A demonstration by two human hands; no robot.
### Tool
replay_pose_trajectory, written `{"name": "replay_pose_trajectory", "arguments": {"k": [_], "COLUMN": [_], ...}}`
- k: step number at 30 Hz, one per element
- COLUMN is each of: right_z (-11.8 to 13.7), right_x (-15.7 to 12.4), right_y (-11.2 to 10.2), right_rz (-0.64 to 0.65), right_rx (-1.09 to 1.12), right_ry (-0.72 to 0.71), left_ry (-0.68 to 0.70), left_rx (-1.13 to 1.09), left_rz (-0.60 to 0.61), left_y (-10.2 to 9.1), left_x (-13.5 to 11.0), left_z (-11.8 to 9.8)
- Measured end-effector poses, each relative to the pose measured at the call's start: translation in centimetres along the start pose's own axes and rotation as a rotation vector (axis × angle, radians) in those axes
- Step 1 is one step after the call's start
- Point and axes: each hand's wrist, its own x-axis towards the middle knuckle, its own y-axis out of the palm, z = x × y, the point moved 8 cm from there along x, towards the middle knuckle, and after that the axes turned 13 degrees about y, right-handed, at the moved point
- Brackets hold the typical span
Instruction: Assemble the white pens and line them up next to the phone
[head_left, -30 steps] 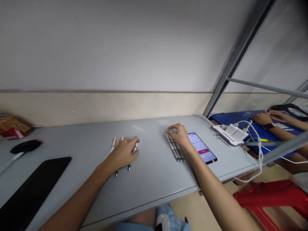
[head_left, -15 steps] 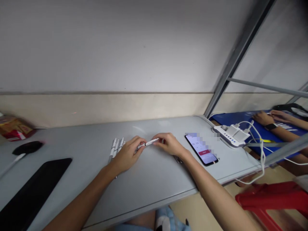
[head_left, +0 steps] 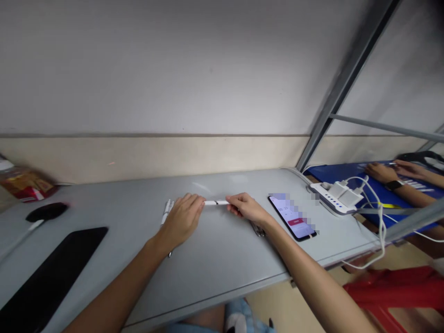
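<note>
Lying level left-to-right, white pen [head_left: 215, 202], left hand [head_left: 182, 218] and right hand [head_left: 247, 207] fingers pinching its ends.

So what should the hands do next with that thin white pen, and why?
Probably a gentle pull apart at the dark seam: the left hand and right hand each pinch one end of the thin white plastic pen, held level over the grey table.
</note>
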Motion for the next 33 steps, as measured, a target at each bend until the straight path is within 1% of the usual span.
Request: {"name": "replay_pose_trajectory", "arguments": {"k": [2, 4, 6, 9, 10, 12, 14, 17, 18, 19, 22, 23, 24, 27, 28, 31, 32, 33], "right_z": [0.3, 1.0, 1.9, 3.1, 3.4, 3.6, 3.1, 1.5, 1.1, 1.1, 1.7, 1.7, 1.5, 0.3, 0.3, 1.2, 1.3, 1.2], "right_x": [-0.2, -0.5, -1.0, -1.8, -2.0, -2.2, -1.8, -0.6, -0.4, -0.3, -0.7, -0.7, -0.6, 0.1, 0.1, -0.4, -0.5, -0.4], "right_y": [0.2, 0.4, 0.4, 0.0, -0.1, -0.4, -0.7, -0.8, -0.7, -0.8, -1.3, -1.5, -1.5, -1.2, -1.1, -1.7, -1.8, -1.8], "right_rz": [0.005, -0.006, -0.078, -0.239, -0.275, -0.306, -0.308, -0.245, -0.225, -0.216, -0.249, -0.256, -0.248, -0.187, -0.184, -0.257, -0.269, -0.260], "right_rx": [-0.006, -0.050, -0.142, -0.271, -0.281, -0.248, -0.195, -0.200, -0.209, -0.209, -0.135, -0.112, -0.110, -0.187, -0.205, -0.174, -0.160, -0.161], "right_ry": [-0.032, -0.109, -0.206, -0.337, -0.375, -0.424, -0.397, -0.230, -0.197, -0.194, -0.289, -0.299, -0.278, -0.143, -0.139, -0.255, -0.269, -0.248], "left_ry": [-0.020, -0.041, -0.064, -0.117, -0.131, -0.143, -0.141, -0.121, -0.110, -0.097, -0.080, -0.078, -0.074, -0.048, -0.040, -0.045, -0.048, -0.050], "left_rx": [0.028, 0.026, -0.016, -0.131, -0.173, -0.225, -0.226, -0.178, -0.161, -0.144, -0.098, -0.086, -0.078, -0.062, -0.062, -0.079, -0.088, -0.098], "left_rz": [-0.003, -0.023, -0.034, -0.054, -0.064, -0.081, -0.081, -0.057, -0.046, -0.035, -0.014, -0.014, -0.014, -0.017, -0.014, -0.006, -0.007, -0.010], "left_y": [-0.1, -0.3, -0.2, 0.1, 0.3, 0.6, 0.9, 1.1, 1.1, 1.1, 1.1, 1.1, 1.1, 1.2, 1.3, 1.5, 1.5, 1.5], "left_x": [0.0, -0.1, -0.1, -0.3, -0.4, -0.4, -0.4, -0.4, -0.3, -0.3, -0.3, -0.3, -0.3, -0.3, -0.3, -0.3, -0.3, -0.3], "left_z": [0.2, 0.5, 0.9, 1.6, 1.8, 2.1, 2.1, 1.7, 1.4, 1.2, 0.9, 1.0, 1.0, 1.0, 1.0, 1.1, 1.2, 1.2]}}
